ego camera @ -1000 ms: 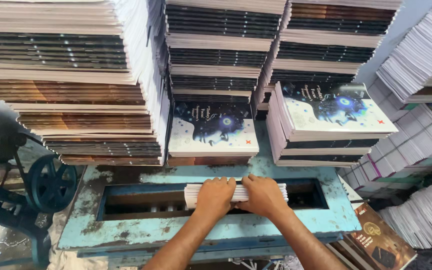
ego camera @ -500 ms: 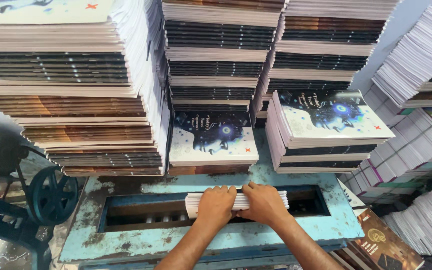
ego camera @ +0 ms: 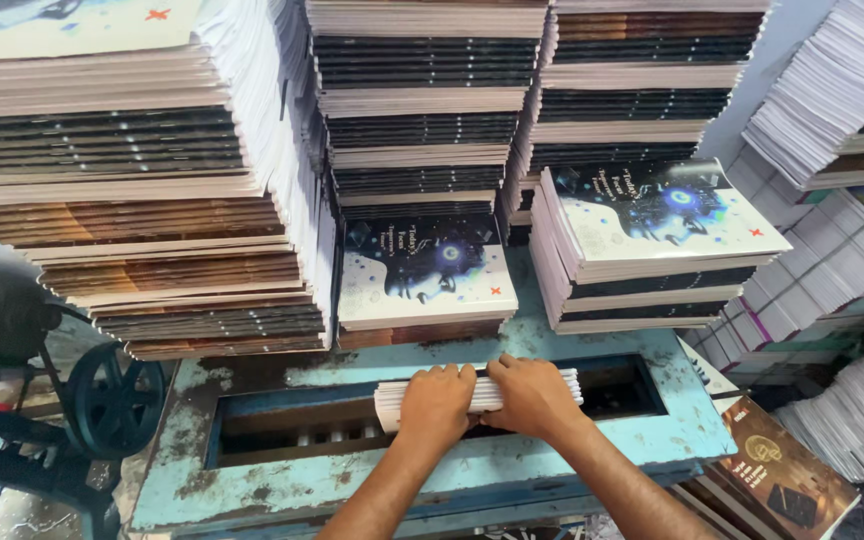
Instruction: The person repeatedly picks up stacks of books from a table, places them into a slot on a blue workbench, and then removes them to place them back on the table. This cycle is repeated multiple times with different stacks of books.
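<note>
Stacks of booklets (ego camera: pixel 422 120) rose behind the worn blue table (ego camera: pixel 642 440), one low pile (ego camera: pixel 652 235) topped with a pale cover bearing a dark head. I saw my left hand (ego camera: pixel 436 402) and right hand (ego camera: pixel 534 393) side by side, each grip closed over a thin bundle of booklets (ego camera: pixel 482 395) lying across the long slot (ego camera: pixel 302 425) in the table. A black wheel (ego camera: pixel 112 400) stood at left.

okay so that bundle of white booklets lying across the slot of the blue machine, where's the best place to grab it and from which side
Probably the bundle of booklets is best gripped at its middle, from above on the near side, as the left hand and right hand do now. It lies long and flat across the slot, both ends free, so hands side by side at the centre should keep the sheets squared.
</note>
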